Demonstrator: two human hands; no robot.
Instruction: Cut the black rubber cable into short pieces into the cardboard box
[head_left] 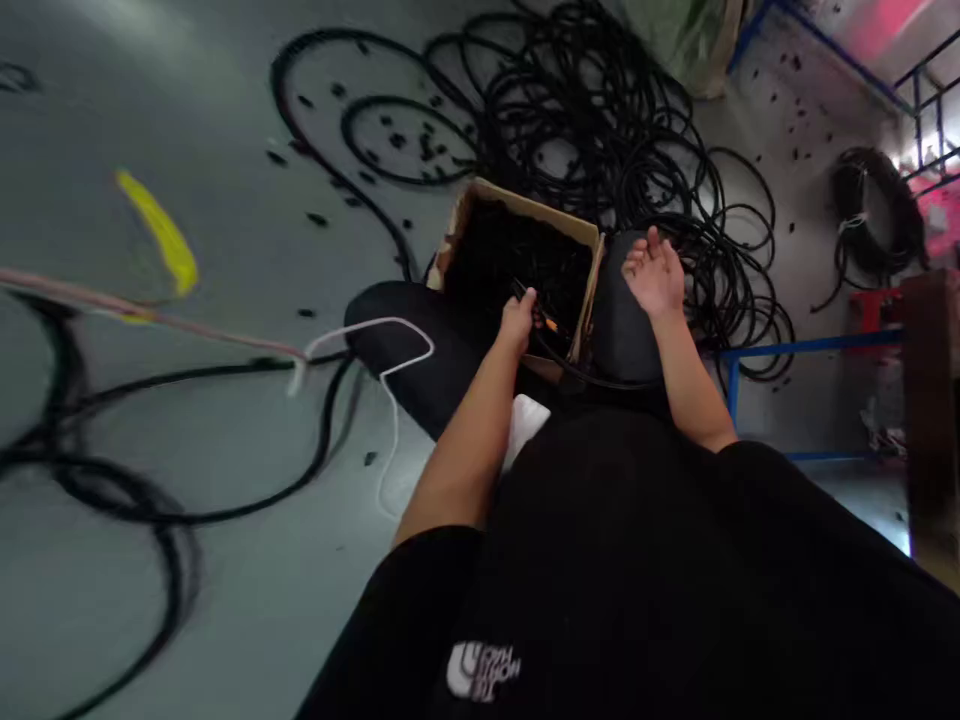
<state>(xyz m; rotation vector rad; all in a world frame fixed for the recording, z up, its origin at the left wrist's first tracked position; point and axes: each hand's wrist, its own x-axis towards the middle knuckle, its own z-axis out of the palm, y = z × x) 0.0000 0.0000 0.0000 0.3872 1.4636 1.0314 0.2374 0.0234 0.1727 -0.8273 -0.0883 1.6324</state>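
My left hand (516, 322) is closed on a black cable (577, 374), over the near side of an open cardboard box (536, 205). From the fist the cable curves down to the right across my lap. A small orange piece (552, 325) shows beside the fingers; I cannot tell what it belongs to. Dark small pieces (517, 240) fill the box, too dim to make out singly. To the right of the box, my right hand (656, 272) is raised over my knee, palm up, fingers apart, holding nothing.
A tangled heap of black cable (585, 100) lies behind the box, with black scraps (317, 219) scattered on the floor. Loose cable loops (247, 505) and a yellow strip (161, 235) are to the left. A blue metal frame (814, 345) and a coiled cable (844, 200) stand right.
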